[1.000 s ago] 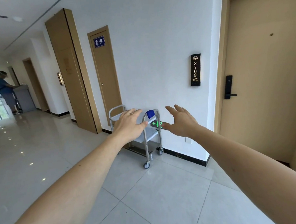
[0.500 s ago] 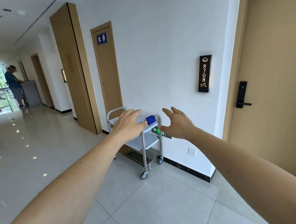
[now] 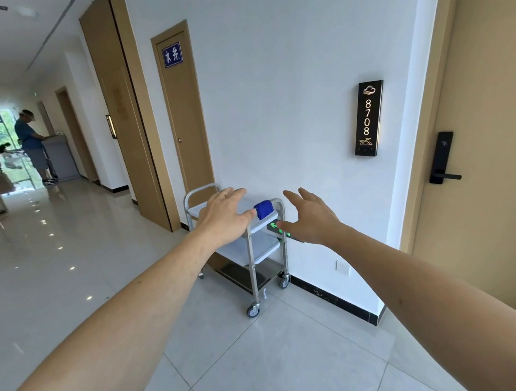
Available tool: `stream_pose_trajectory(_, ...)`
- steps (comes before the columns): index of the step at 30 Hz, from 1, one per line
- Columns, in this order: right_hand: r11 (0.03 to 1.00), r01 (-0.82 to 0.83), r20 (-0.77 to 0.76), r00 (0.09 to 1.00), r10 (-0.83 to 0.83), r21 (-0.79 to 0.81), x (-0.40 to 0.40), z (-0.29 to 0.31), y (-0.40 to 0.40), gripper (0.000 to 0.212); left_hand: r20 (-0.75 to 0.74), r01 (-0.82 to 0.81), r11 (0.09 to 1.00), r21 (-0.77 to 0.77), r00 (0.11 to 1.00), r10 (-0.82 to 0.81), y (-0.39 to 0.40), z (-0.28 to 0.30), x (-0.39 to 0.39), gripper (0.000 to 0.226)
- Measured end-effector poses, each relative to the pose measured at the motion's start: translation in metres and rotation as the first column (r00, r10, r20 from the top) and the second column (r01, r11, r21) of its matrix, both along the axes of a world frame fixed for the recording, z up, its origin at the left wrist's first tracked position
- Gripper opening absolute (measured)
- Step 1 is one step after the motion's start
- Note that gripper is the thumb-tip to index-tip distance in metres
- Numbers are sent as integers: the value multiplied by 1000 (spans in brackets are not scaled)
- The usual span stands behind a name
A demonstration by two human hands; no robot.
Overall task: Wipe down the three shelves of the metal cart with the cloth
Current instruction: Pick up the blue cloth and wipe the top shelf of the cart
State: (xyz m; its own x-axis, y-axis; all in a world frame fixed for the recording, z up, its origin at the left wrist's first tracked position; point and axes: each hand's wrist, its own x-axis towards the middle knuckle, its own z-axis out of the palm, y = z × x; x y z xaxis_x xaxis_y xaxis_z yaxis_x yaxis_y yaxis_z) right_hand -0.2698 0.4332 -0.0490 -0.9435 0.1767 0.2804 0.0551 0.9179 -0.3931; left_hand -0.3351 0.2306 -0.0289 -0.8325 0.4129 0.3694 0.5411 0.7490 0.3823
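While a person in a blue shirt stands far down the glossy tiled corridor on the left, both bare arms reach forward toward a three-shelf stainless-steel wheeled cart parked against the white wall. Left hand hangs spread and empty in front of the cart's top shelf, fingers straight. Just beside its fingertips, a rolled blue cloth sits at the top shelf's right end by the handle. Right hand is likewise wide and empty, overlapping a green-lit exit sign low on the wall. Further right hang a black room-number plaque and a tan door with a black lock.
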Motion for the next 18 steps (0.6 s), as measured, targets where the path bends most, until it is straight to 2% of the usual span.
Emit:
stream_pose_trajectory(9,999,33,13,999,-33,19,-73,-10,10,82,-21,48,999,13,999,-48,18,-12,-91,62)
stream_pose_trajectory(18,994,105,2,994,-105,22,-191,4,1,83,-25,119,993,16,993,-118,16,0,-219,62)
